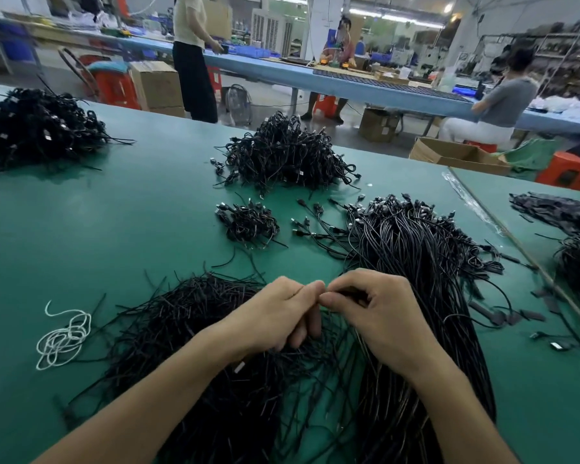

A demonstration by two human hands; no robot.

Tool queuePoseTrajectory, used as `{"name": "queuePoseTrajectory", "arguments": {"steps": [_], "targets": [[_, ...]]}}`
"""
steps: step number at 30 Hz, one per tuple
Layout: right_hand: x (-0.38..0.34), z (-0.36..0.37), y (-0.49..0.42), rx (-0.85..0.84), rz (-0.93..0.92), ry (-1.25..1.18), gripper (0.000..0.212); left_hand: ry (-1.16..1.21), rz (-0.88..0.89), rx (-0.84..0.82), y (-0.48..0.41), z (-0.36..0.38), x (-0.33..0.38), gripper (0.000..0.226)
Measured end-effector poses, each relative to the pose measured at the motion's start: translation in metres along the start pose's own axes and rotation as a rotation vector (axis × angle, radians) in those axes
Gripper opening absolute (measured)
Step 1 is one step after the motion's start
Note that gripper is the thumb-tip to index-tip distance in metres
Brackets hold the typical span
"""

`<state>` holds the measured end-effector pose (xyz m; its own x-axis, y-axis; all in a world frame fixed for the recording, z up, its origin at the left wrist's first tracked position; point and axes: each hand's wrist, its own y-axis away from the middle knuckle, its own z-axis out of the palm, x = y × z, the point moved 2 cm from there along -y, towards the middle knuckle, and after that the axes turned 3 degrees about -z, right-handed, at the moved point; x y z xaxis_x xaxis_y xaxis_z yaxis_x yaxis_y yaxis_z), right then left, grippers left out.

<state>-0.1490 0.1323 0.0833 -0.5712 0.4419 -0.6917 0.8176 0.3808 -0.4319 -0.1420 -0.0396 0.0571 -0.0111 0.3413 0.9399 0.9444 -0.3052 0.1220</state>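
Observation:
Both my hands meet above a green table (pixel 114 229), over a loose heap of thin black ties (pixel 188 316). My left hand (pixel 278 313) has its fingers curled, thumb and forefinger pinching something small and dark. My right hand (pixel 379 309) is curled too, pinching the same dark bit where the fingertips touch; what it is stays mostly hidden. A long bundle of straight black cables (pixel 412 262) with plugs at the far end runs under my right forearm.
A small pile of coiled cables (pixel 248 224) lies ahead, a bigger one (pixel 285 155) behind it, another (pixel 37 128) at far left. A white string (pixel 64 336) lies left. More cables (pixel 576 262) sit right. People work at a blue table (pixel 349 82) beyond.

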Motion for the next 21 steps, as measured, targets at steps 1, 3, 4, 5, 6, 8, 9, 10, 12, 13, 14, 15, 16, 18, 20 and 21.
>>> {"name": "queuePoseTrajectory", "arguments": {"steps": [1,3,4,5,6,8,9,10,12,13,14,15,16,18,20,21], "targets": [[0.003,0.003,0.002,0.018,0.019,-0.069,0.008,0.066,-0.037,-0.087,0.002,-0.002,0.003,0.063],[0.013,0.012,0.008,0.034,0.083,-0.18,0.022,0.313,-0.066,-0.275,0.006,-0.008,0.008,0.057],[0.019,0.017,0.012,0.034,0.128,-0.22,0.028,0.471,-0.082,-0.348,0.007,-0.012,0.011,0.053],[0.024,0.021,0.016,0.037,0.171,-0.252,0.033,0.623,-0.1,-0.4,0.008,-0.014,0.013,0.05],[0.027,0.023,0.018,0.042,0.207,-0.266,0.035,0.752,-0.114,-0.43,0.008,-0.015,0.014,0.047],[0.029,0.024,0.018,0.057,0.239,-0.213,0.037,0.937,-0.12,-0.469,0.01,-0.01,0.014,0.044],[0.028,0.023,0.016,0.061,0.224,-0.16,0.037,0.97,-0.108,-0.481,0.011,-0.006,0.013,0.043],[0.024,0.022,0.012,0.055,0.199,-0.108,0.036,0.958,-0.088,-0.489,0.013,-0.001,0.013,0.041],[0.015,0.021,0.003,0.03,0.147,-0.036,0.031,0.888,-0.028,-0.525,0.017,0.01,0.016,0.039],[0.011,0.022,-0.001,0.021,0.13,-0.018,0.03,0.88,0.019,-0.548,0.019,0.012,0.019,0.038],[0.008,0.023,-0.003,0.021,0.119,0.002,0.03,0.906,0.066,-0.562,0.019,0.013,0.024,0.037],[0.006,0.024,-0.004,0.03,0.114,0.026,0.032,0.968,0.099,-0.557,0.017,0.011,0.028,0.037],[0.005,0.024,-0.004,0.042,0.116,0.047,0.035,1.053,0.11,-0.526,0.015,0.008,0.033,0.038],[0.004,0.025,-0.004,0.047,0.136,0.027,0.042,1.2,0.113,-0.405,0.01,0.002,0.037,0.042],[0.005,0.026,-0.002,0.005,0.185,-0.016,0.036,1.206,0.131,-0.23,0.007,0.001,0.035,0.047],[0.006,0.028,-0.001,-0.026,0.205,-0.031,0.034,1.148,0.14,-0.12,0.007,0.002,0.033,0.049]]}}
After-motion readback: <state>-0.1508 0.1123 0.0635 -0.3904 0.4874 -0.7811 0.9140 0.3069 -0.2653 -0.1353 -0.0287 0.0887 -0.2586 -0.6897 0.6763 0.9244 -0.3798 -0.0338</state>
